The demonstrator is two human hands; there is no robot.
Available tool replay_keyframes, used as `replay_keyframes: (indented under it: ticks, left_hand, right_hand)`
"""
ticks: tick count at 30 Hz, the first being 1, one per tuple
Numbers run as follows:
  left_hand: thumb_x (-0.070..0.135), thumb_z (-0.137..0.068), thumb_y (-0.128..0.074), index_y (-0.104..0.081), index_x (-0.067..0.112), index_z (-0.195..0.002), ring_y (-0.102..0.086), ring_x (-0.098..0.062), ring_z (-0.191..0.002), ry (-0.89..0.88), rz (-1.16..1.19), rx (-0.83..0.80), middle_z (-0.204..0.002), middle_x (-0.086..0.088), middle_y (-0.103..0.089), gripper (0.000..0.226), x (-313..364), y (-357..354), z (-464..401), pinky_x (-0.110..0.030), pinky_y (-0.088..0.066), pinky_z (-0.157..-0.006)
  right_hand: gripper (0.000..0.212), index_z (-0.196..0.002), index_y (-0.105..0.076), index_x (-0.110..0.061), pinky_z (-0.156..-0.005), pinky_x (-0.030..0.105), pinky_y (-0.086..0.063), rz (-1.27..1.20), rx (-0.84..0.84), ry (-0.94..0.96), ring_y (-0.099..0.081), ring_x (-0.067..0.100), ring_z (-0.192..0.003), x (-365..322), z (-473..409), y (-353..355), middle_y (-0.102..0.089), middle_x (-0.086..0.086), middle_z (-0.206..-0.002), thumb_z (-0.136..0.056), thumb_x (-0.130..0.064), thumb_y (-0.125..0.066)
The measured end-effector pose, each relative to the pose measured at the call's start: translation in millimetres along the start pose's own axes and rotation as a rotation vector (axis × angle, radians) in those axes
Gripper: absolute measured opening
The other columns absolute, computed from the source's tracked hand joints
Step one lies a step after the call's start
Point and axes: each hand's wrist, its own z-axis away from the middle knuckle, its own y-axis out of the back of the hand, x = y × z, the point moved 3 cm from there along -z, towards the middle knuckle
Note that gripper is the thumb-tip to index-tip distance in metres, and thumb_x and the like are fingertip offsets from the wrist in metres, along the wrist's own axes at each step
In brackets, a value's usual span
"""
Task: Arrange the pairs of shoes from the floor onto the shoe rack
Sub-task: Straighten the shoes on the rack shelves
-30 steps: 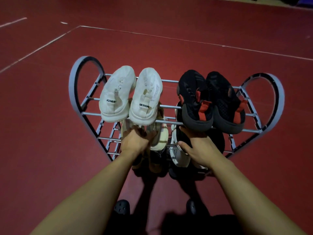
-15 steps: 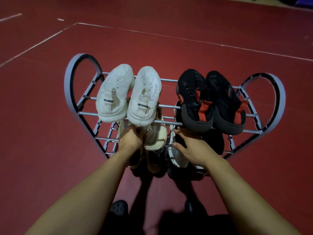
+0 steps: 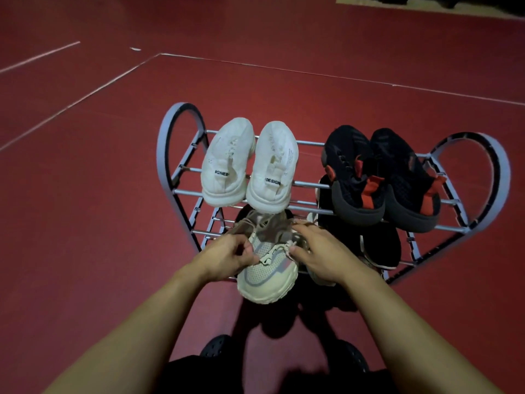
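A grey metal shoe rack [image 3: 167,155] with heart-shaped ends stands on the red floor. On its top tier sit a pair of white sneakers [image 3: 247,166] at the left and a pair of black sneakers with red tabs [image 3: 377,177] at the right. A beige sneaker [image 3: 267,271] sticks out from the lower tier, toe toward me. My left hand [image 3: 227,255] pinches its left side near the laces. My right hand [image 3: 321,251] grips its right side. Dark shoes [image 3: 380,245] lie on the lower tier at the right, partly hidden.
The red floor [image 3: 85,223] carries white lines at the left and back. My own dark clogs [image 3: 216,345] show at the bottom edge. A pale strip of floor [image 3: 426,4] lies at the far top right.
Both hands have come together on the beige sneaker and drawn it forward out of the lower tier. Before, the right hand was at the white-and-black shoe further right.
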Motion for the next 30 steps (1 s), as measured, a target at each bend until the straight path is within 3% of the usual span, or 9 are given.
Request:
replay_keyframes:
  ticks: [6, 11, 16, 21, 27, 30]
  left_hand:
    - [0.035, -0.083, -0.079, -0.061, 0.019, -0.08, -0.057, -0.003, -0.046, 0.033, -0.083, -0.076, -0.054, 0.01, -0.063, 0.024, -1, -2, 0, -0.023, -0.049, -0.054]
    - [0.042, -0.079, -0.08, -0.061, 0.022, -0.08, -0.06, -0.004, -0.059, 0.044, -0.187, -0.106, -0.066, 0.01, -0.065, 0.027, -11, -7, -3, -0.025, -0.048, -0.06]
    - [0.04, -0.082, -0.079, -0.062, 0.019, -0.082, -0.057, 0.003, -0.052, 0.02, -0.18, -0.122, -0.062, 0.009, -0.065, 0.027, -11, -6, -3, -0.018, -0.04, -0.053]
    - [0.042, -0.081, -0.079, -0.06, 0.02, -0.08, -0.056, 0.001, -0.051, 0.005, -0.18, -0.109, -0.06, 0.008, -0.065, 0.029, -10, -3, -3, -0.02, -0.041, -0.053]
    - [0.046, -0.079, -0.077, -0.059, 0.023, -0.079, -0.06, -0.005, -0.061, -0.009, -0.233, -0.099, -0.063, 0.008, -0.067, 0.03, -12, -1, -5, -0.03, -0.051, -0.063]
    - [0.046, -0.081, -0.077, -0.058, 0.025, -0.077, -0.059, -0.011, -0.068, -0.022, -0.263, -0.111, -0.066, 0.009, -0.061, 0.028, -16, -3, -3, -0.034, -0.05, -0.064]
  right_hand:
    - [0.051, -0.136, -0.044, -0.029, -0.101, 0.039, -0.042, 0.107, -0.012, 0.03, -0.05, 0.028, -0.121, -9, -12, -15, -0.054, 0.0, -0.133, -0.092, -0.053, -0.046]
    - [0.042, -0.122, -0.051, -0.034, -0.095, 0.04, -0.045, 0.103, -0.02, -0.023, -0.055, 0.031, -0.111, -19, -27, -22, -0.065, 0.002, -0.114, -0.087, -0.057, -0.043]
    - [0.052, -0.141, -0.036, -0.043, -0.103, 0.047, -0.031, 0.108, -0.142, -0.051, -0.049, 0.036, -0.123, -35, -31, -32, -0.063, 0.005, -0.127, -0.092, -0.06, -0.039]
    - [0.056, -0.132, -0.047, -0.037, -0.101, 0.05, -0.026, 0.132, -0.159, -0.124, -0.046, 0.037, -0.124, -42, -40, -34, -0.062, 0.011, -0.128, -0.09, -0.07, -0.03]
    - [0.056, -0.112, -0.054, -0.032, -0.102, 0.048, -0.033, 0.078, -0.206, -0.181, -0.053, 0.031, -0.118, -44, -49, -28, -0.066, 0.009, -0.118, -0.087, -0.075, -0.028]
    - [0.063, -0.116, -0.058, -0.03, -0.101, 0.042, -0.043, -0.04, -0.29, -0.194, -0.056, 0.029, -0.116, -43, -51, -27, -0.064, 0.008, -0.124, -0.085, -0.077, -0.03]
